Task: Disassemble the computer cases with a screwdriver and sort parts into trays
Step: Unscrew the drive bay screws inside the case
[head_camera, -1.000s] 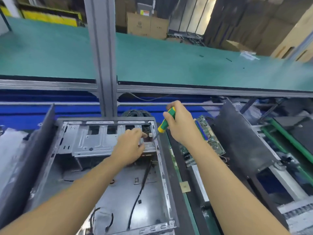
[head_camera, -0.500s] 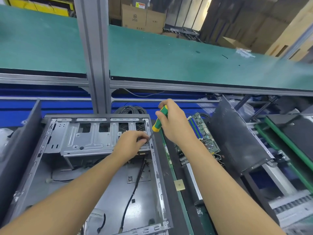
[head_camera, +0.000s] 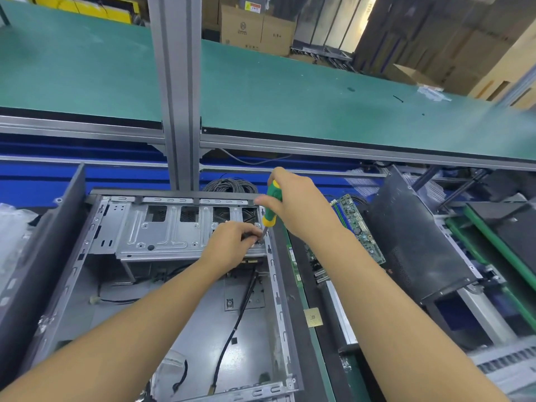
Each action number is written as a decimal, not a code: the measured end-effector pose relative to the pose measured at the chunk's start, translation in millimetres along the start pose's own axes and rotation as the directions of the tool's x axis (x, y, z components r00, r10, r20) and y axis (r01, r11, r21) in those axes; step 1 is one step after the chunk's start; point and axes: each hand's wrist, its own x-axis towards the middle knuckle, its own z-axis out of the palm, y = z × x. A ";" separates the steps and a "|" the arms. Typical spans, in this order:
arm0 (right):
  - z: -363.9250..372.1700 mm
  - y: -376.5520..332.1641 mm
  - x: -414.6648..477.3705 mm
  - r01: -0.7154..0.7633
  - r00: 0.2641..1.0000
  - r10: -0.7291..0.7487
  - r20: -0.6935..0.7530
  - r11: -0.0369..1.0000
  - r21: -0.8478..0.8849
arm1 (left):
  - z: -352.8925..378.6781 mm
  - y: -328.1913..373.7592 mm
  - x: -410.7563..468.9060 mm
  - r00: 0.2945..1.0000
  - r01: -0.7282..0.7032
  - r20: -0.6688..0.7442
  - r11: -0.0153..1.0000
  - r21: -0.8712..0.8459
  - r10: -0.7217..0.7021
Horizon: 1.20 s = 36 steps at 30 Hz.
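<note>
Beyond the left hand (head_camera: pixel 229 245) a grey aluminium post (head_camera: pixel 177 97) rises out of the top of view. Behind it, well past both that hand and the right hand (head_camera: pixel 295 204), a wide green bench top (head_camera: pixel 290 97) runs across, edged on its near side by an aluminium rail (head_camera: pixel 348 153), with a blue panel (head_camera: pixel 43 181) below the rail. Farther off stand cardboard boxes (head_camera: pixel 258 33), and up to the right of the right hand tall stacks of brown cartons (head_camera: pixel 420 33). Bright light (head_camera: pixel 369 10) shows between boxes and stacks; a yellow frame (head_camera: pixel 87 7) sits far up to the left of the left hand

bright, even overhead light — soft shadows, wide-angle bending, blurred right edge.
</note>
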 end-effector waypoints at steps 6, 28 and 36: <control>-13.8 -3.9 7.5 0.027 0.989 -0.022 0.145 0.999 -0.035 | -11.9 0.8 -0.9 0.996 0.076 -0.009 0.943 -0.325 -0.084; -13.9 -9.4 17.5 -0.213 0.962 0.235 0.139 0.964 -0.159 | -21.0 46.4 15.8 0.999 -0.045 0.012 0.941 -0.334 0.052; -22.6 -12.0 18.5 -0.084 0.913 0.040 0.405 0.992 0.092 | -45.8 38.4 12.5 0.964 -0.051 0.197 0.857 -0.513 0.176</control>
